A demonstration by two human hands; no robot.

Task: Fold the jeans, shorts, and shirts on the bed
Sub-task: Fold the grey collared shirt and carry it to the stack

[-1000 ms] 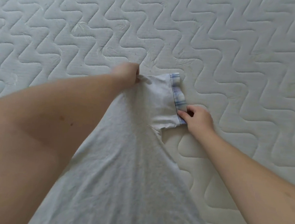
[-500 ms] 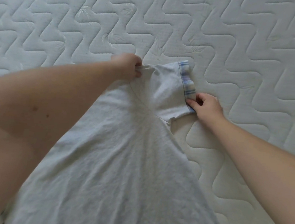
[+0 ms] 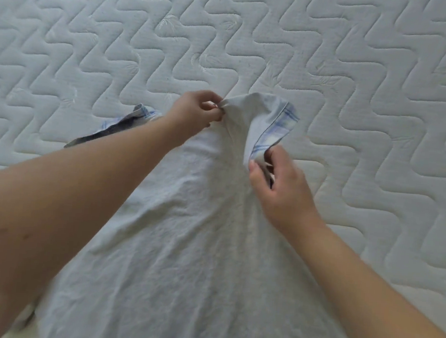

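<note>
White quilted mattress [image 3: 358, 59] with wavy zigzag stitching fills view; soft, even light, possibly daylight.

A home bedroom: a bare white mattress [image 3: 332, 57] with wavy quilted stitching fills the view, a pale shirt [image 3: 196, 260] spread across it.

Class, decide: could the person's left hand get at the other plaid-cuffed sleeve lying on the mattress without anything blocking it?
Probably yes, once it lets go: the left hand pinches the white cotton shirt, and the plaid-cuffed sleeve lies uncovered beside that forearm.
</note>
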